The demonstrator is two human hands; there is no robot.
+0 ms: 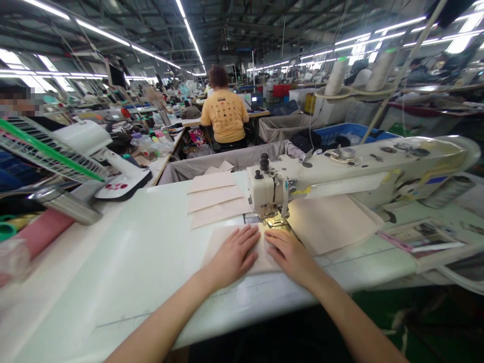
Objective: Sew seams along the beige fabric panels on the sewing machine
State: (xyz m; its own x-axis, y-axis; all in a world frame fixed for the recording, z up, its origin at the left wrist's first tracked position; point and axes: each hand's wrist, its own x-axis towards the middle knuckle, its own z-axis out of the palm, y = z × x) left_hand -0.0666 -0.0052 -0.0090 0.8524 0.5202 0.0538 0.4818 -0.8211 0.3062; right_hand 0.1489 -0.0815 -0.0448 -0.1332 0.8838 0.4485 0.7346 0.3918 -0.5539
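My left hand [233,256] lies flat, fingers stretched out, on a beige fabric piece [217,241] on the white sewing table [143,252]. My right hand [289,253] also rests flat on the same piece, fingertips just in front of the presser foot [276,221] of the white sewing machine [340,174]. More beige fabric [330,222] lies under the machine arm to the right. Several beige cut pieces [215,196] are spread in a row behind the machine head.
A white desk fan [75,151] stands at the table's left. A person in a yellow shirt [225,116] sits ahead, back turned. Grey cloth bins [234,159] and a blue crate [351,133] lie beyond. Thread cones [336,75] stand above the machine. Papers [419,237] lie at right.
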